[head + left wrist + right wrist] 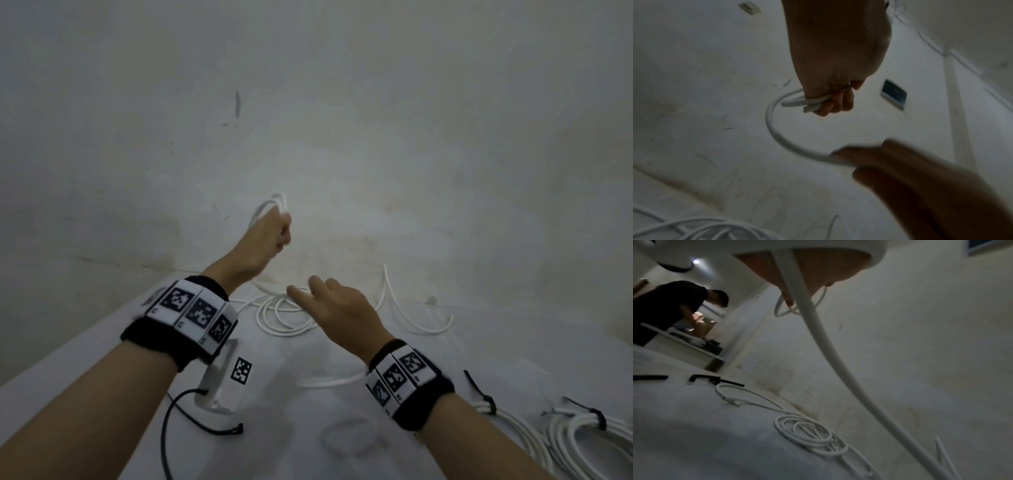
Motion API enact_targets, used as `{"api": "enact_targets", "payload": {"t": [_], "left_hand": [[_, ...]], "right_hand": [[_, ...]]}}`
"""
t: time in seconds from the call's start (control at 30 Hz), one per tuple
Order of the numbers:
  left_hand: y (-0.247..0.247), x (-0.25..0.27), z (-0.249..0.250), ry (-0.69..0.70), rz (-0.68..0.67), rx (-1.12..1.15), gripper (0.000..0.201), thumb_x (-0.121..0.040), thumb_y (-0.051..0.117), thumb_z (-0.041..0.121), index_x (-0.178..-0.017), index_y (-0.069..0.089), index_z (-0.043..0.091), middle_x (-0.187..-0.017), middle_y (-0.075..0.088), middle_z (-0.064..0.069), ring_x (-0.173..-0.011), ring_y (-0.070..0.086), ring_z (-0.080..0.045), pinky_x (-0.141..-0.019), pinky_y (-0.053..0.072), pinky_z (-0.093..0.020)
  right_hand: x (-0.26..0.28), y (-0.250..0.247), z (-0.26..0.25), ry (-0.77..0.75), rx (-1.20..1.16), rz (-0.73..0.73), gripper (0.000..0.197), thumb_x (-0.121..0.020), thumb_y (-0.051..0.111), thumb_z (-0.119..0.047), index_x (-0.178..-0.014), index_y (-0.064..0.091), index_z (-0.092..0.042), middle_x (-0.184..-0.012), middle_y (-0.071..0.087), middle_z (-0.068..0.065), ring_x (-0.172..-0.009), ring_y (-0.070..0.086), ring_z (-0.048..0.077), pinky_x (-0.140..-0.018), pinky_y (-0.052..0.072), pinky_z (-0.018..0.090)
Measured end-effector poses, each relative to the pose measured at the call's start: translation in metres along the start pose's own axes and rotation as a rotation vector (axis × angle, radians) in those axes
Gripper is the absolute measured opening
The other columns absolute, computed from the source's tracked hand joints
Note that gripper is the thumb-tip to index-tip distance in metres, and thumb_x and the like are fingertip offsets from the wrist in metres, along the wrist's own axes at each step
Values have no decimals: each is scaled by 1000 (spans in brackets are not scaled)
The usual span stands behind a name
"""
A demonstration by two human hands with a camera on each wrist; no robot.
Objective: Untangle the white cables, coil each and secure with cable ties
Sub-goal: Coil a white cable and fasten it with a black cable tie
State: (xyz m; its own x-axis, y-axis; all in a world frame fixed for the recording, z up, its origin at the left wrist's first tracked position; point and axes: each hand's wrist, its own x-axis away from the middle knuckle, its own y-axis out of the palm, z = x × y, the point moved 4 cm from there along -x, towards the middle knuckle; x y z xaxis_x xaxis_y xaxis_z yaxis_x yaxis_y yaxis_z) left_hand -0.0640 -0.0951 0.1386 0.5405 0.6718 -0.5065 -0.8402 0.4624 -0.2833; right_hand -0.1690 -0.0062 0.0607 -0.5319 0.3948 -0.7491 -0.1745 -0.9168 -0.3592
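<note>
The table [102, 342] carries the work, against the wall [342, 102]. Two coils [565, 435] lie at the right, each already tied with a black tie [594, 416], put aside as finished, I think. One loose cable [284, 318] remains. The left hand [270, 233] is lifted and grips its few loops, to keep the coil's shape. The right hand [337, 305] is relaxed, the cable running through its fingers to feed the next loop.

White cable [287, 318] on white table [102, 342]; black ties [479, 394]; black wristbands [178, 322] bearing black-and-white square markers.
</note>
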Motion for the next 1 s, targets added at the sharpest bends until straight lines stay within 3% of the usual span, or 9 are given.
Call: {"api": "enact_targets", "payload": {"t": [0.17, 0.27, 0.37, 0.43, 0.53, 0.63, 0.77, 0.87, 1.0], "left_hand": [[30, 26, -33, -14, -361, -356, 30, -99, 35, 15, -69, 39, 15, -65, 42, 5, -56, 36, -5, -58, 33, -21], [42, 46, -31, -88, -412, -190, 36, -99, 30, 13, -64, 31, 19, -51, 29, 11, -45, 19, -5, -46, 20, -20], [52, 56, -29, -156, -424, 0, 41, -100, 23, 40, -67, 31, 18, -49, 25, 11, -44, 14, -6, -40, 15, -17], [53, 59, -30, -190, -435, 127, 47, -95, 28, 55, -67, 34, 17, -48, 23, 9, -42, 13, -6, -38, 13, -16], [42, 61, -32, -233, -463, 303, 37, -86, 45, 43, -56, 37, 22, -47, 21, 8, -39, 12, -5, -35, 14, -15], [19, 60, -32, -307, -567, 644, 38, -85, 60, 41, -55, 46, 22, -43, 23, 10, -34, 18, -4, -32, 20, -14], [-2, 55, -15, -295, -841, 1308, 45, -104, 23, 30, -83, 52, 2, -57, 35, -3, -48, 34, -16, -47, 33, -27], [-11, 40, -20, -225, -605, 1275, 46, -101, 28, 34, -73, 54, 8, -51, 30, 2, -40, 28, -11, -38, 32, -23], [-17, 30, -18, -226, -142, 1184, 46, -93, 35, 34, -52, 49, 17, -46, 12, 7, -35, 9, -7, -28, 19, -15]], "right_hand": [[-12, -17, 2, -147, 11, 73, 11, -87, 51, -5, -91, 52, -15, -78, 61, 3, -54, 49, 17, -40, 28, 27], [-13, -19, 21, -119, -86, -13, 22, -83, 63, -15, -93, 44, -18, -73, 55, 2, -53, 50, 19, -38, 25, 26], [-20, -20, 38, -24, -270, -160, 18, -88, 49, -35, -86, 40, -20, -66, 52, -2, -48, 48, 17, -38, 28, 24], [-24, -19, 49, 131, -455, -289, 24, -92, 46, -38, -79, 42, -19, -62, 46, -5, -50, 43, 16, -44, 28, 26], [-21, -7, 62, 436, -855, -517, 31, -95, 52, -28, -68, 38, -20, -59, 40, -3, -54, 37, 10, -52, 30, 24], [-11, -3, 76, 721, -1303, -670, 29, -94, 54, -18, -66, 47, -15, -55, 36, 0, -47, 33, 10, -47, 32, 20], [2, -7, 91, 1029, -1753, -768, 13, -78, 69, -5, -87, 61, -9, -53, 49, 0, -45, 51, 10, -53, 53, 26], [8, -5, 88, 1149, -2146, -496, 38, -64, 77, -19, -97, 65, -6, -75, 69, 14, -67, 70, 26, -66, 58, 46], [14, 2, 78, 1258, -2320, -173, 36, -89, 42, -31, -114, 59, -12, -127, 59, 16, -119, 55, 33, -92, 41, 64]]}}
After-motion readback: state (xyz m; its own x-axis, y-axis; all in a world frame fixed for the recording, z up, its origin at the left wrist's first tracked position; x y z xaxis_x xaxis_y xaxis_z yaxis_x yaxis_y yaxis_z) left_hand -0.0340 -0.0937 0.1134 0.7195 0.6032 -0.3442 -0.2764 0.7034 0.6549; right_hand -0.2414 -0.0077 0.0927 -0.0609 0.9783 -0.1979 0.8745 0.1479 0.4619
